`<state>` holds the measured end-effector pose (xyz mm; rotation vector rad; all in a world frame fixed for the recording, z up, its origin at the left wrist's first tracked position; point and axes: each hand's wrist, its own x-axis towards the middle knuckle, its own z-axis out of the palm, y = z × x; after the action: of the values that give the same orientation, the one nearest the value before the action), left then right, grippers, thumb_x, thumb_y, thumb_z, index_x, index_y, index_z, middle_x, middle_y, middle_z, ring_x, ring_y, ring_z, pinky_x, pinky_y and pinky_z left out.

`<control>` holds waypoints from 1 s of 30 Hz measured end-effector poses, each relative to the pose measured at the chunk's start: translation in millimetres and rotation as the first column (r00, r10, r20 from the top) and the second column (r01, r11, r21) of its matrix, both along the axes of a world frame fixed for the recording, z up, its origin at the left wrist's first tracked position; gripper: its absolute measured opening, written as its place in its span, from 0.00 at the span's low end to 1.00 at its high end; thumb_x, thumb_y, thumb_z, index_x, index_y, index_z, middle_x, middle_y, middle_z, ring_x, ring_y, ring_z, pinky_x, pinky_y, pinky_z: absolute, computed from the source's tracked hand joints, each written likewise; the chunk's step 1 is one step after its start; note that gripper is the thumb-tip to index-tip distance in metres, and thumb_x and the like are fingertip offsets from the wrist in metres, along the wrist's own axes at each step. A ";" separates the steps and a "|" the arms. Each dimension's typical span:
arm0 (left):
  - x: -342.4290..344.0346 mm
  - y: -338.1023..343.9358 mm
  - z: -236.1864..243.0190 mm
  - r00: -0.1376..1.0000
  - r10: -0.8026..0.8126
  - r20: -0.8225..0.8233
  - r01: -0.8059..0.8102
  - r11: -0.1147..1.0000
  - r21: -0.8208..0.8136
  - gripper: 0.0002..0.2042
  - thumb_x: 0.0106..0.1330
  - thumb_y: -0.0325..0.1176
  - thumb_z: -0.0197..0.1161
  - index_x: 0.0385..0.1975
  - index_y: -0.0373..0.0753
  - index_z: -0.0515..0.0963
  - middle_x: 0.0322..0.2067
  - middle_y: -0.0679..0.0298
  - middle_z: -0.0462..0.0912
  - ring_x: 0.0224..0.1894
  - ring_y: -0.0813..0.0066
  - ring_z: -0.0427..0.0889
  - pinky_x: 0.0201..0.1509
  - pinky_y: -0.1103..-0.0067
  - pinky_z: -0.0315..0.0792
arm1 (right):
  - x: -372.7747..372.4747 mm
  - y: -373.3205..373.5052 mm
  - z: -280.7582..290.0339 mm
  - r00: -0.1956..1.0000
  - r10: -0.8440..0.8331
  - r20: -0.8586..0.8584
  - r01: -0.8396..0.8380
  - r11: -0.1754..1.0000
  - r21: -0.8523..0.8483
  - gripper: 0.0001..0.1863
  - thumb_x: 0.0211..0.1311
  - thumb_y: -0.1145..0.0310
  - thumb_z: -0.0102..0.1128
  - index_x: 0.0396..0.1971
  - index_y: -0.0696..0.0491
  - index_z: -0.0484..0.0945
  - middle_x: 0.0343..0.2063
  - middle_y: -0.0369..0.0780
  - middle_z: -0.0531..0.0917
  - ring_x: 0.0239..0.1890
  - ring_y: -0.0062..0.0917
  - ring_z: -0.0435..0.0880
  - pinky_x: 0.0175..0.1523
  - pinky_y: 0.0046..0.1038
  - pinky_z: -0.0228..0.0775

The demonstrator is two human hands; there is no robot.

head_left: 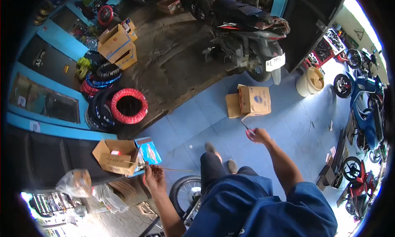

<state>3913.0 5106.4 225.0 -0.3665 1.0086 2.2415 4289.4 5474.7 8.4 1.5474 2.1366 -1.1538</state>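
My left hand (154, 181) is closed around a long thin tan rod (177, 169), which sticks out on both sides of the fingers. A bit of red shows at the edge of that palm; what it is I cannot make out. Just beyond this hand stands an open cardboard box (116, 168) with a blue box (149, 151) beside it. Held out to the right, my right hand (261, 135) grips a small tool with a red handle (249, 132) and a grey metal end; its exact kind is unclear. A closed-up cardboard carton (256, 100) sits on the floor beyond it.
A motorcycle (247, 31) stands at the far side, near a white bucket (310, 81). Tyres wrapped in red (131, 94) and other colours are stacked at left by cardboard boxes (117, 45). A wheel (185, 191) is beside my legs. More motorcycles (367, 101) line the right.
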 end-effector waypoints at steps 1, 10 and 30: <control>-25.9 27.2 -11.6 0.998 0.025 0.064 -0.029 0.998 0.061 0.11 0.70 0.30 0.60 0.50 0.40 0.78 0.33 0.63 0.82 0.37 0.73 0.81 0.45 0.72 0.78 | -17.4 38.5 -6.2 0.999 0.038 -0.031 -0.031 0.979 0.201 0.30 0.60 0.40 0.55 0.23 0.57 0.81 0.26 0.54 0.84 0.35 0.51 0.84 0.40 0.46 0.76; -319.0 333.9 -45.7 0.997 -0.073 -0.012 0.073 0.997 0.023 0.12 0.67 0.29 0.63 0.50 0.41 0.78 0.35 0.64 0.83 0.36 0.72 0.82 0.43 0.74 0.80 | -177.0 217.6 -113.1 0.961 0.123 0.246 -0.128 0.992 0.003 0.31 0.56 0.37 0.57 0.38 0.54 0.83 0.36 0.51 0.86 0.43 0.47 0.85 0.47 0.43 0.77; -639.4 1115.8 -13.9 0.683 -0.714 -0.157 0.635 0.686 -0.356 0.07 0.68 0.28 0.62 0.43 0.39 0.77 0.33 0.63 0.84 0.39 0.69 0.85 0.45 0.75 0.80 | -602.1 606.9 -93.9 0.964 -0.265 -0.026 0.267 0.959 0.094 0.23 0.59 0.42 0.55 0.39 0.46 0.83 0.35 0.50 0.85 0.35 0.45 0.85 0.37 0.46 0.76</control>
<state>3273.6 6222.1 211.0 0.2237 1.3435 1.4801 3687.3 6081.6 -85.5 1.9237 2.0668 -1.1566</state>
